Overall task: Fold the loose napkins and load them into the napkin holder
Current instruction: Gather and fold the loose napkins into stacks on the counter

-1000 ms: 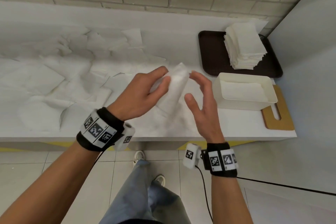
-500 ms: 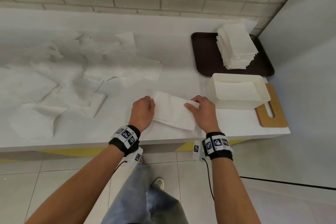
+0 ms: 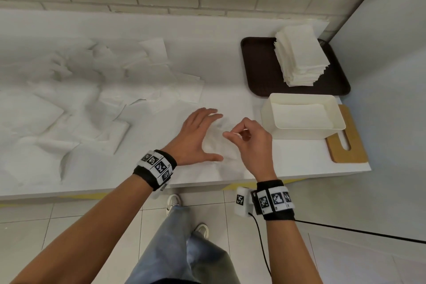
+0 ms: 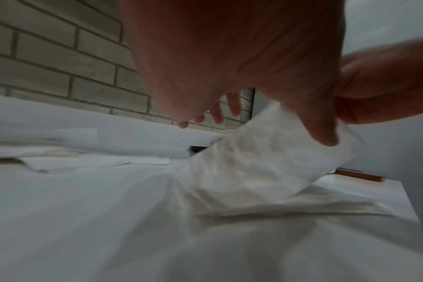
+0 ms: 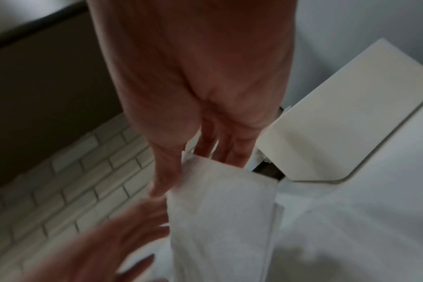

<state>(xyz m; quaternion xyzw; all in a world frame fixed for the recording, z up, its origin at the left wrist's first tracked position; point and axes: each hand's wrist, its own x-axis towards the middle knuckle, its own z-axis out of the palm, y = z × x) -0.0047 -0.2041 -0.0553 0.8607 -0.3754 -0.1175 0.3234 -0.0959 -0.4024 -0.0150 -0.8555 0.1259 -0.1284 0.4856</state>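
A white napkin (image 3: 213,145) lies near the counter's front edge, between my hands. My left hand (image 3: 215,137) rests on its left part with fingers spread and straight. My right hand (image 3: 230,134) pinches the napkin's right edge between thumb and fingertips and holds that flap raised off the counter; the lifted flap of the napkin (image 4: 266,162) stands up in the left wrist view. In the right wrist view the napkin (image 5: 220,219) hangs from my fingertips. The white napkin holder (image 3: 267,113) stands just right of my right hand, with napkins lying inside.
A brown tray (image 3: 258,69) at the back right carries a stack of folded napkins (image 3: 299,57). A wooden board (image 3: 352,147) lies under the holder's right end. Several loose napkins (image 3: 92,99) cover the counter's left half. A wall stands close on the right.
Half a second ago both hands pressed the folded napkin's ends flat. Now the left hand has spread open on it, and the right hand has pinched the right edge and raised it.
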